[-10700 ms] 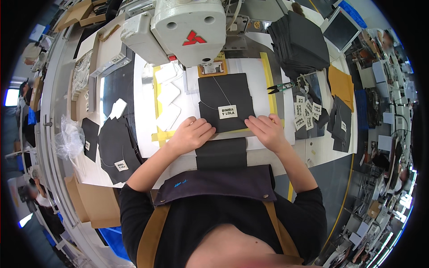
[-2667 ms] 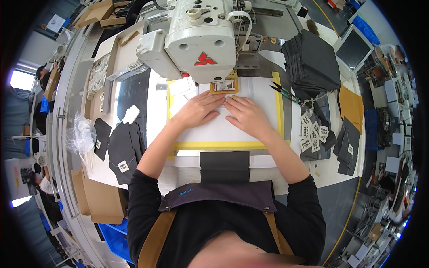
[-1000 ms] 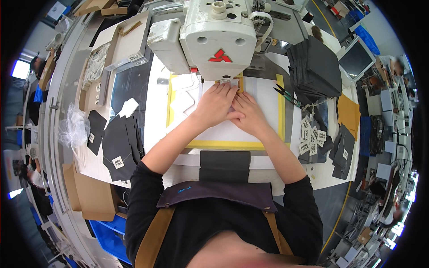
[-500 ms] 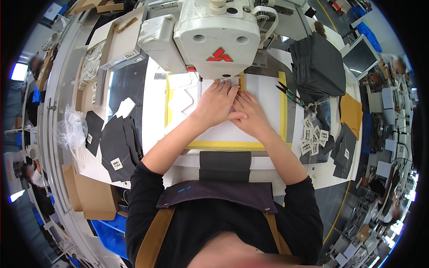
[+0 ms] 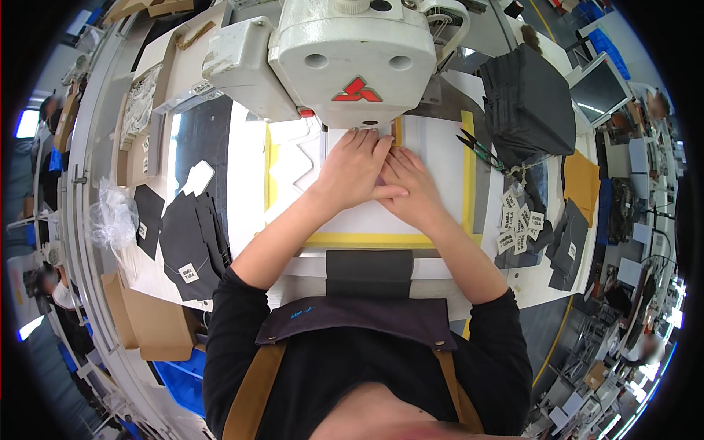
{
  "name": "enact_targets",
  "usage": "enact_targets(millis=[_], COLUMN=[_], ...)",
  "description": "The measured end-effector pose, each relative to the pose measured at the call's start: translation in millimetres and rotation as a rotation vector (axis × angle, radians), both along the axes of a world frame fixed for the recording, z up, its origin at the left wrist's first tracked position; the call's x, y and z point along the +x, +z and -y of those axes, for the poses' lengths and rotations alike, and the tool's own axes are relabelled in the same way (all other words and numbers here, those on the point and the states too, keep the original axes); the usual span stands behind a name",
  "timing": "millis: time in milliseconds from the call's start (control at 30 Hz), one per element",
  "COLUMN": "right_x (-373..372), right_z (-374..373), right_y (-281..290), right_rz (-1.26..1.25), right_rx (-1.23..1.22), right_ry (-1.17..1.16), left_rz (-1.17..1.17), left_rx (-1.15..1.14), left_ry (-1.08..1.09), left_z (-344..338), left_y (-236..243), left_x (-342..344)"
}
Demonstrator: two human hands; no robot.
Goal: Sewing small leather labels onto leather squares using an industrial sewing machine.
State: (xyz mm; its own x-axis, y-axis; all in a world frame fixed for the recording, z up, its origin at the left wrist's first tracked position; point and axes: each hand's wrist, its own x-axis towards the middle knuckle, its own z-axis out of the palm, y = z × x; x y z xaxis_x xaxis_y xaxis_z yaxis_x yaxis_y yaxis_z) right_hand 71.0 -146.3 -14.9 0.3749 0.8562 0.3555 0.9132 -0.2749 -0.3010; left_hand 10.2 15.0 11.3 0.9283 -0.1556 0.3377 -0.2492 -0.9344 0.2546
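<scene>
My left hand (image 5: 353,167) lies palm down, fingers stretched forward, under the front of a white industrial sewing machine head (image 5: 352,66). Close against it, partly overlapping, my right hand (image 5: 414,192) rests with its fingers extended toward the same spot. Both press on a white work sheet (image 5: 433,147) bordered with yellow tape (image 5: 367,240). A narrow brownish-yellow strip (image 5: 397,130) shows just beyond the right fingers. What lies beneath the fingertips is hidden. Left of my left hand, a zigzag-edged white template (image 5: 297,167) lies on the sheet.
Dark fabric pieces with labels (image 5: 192,246) lie left, near a crumpled clear plastic bag (image 5: 116,213). Right are green-handled snips (image 5: 480,150), a stack of dark pieces (image 5: 528,99), loose white labels (image 5: 519,224) and a monitor (image 5: 600,93). An open cardboard box (image 5: 158,315) stands lower left.
The whole view has shifted slightly, with the machine head appearing a little larger and lower. Both hands keep nearly the same pose and place on the sheet.
</scene>
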Motion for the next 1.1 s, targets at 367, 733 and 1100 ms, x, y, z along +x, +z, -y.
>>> enact_targets(millis=[367,733,1100], right_x=[-4.2,-45.4,-115.5], right_z=[1.0,88.1,119.8], right_y=[1.7,26.8,40.8], right_rz=[-0.042,-0.246,-0.472], right_rx=[0.013,0.017,-0.043], right_ry=[-0.010,-0.225,-0.332], left_rz=[-0.129,-0.162,-0.479], left_rx=[-0.108,-0.231,-0.438], left_ry=[-0.068,-0.084,0.002], left_z=[-6.3,42.5,66.4], left_y=[7.8,16.2,23.0], left_x=[3.5,-88.8,-128.9])
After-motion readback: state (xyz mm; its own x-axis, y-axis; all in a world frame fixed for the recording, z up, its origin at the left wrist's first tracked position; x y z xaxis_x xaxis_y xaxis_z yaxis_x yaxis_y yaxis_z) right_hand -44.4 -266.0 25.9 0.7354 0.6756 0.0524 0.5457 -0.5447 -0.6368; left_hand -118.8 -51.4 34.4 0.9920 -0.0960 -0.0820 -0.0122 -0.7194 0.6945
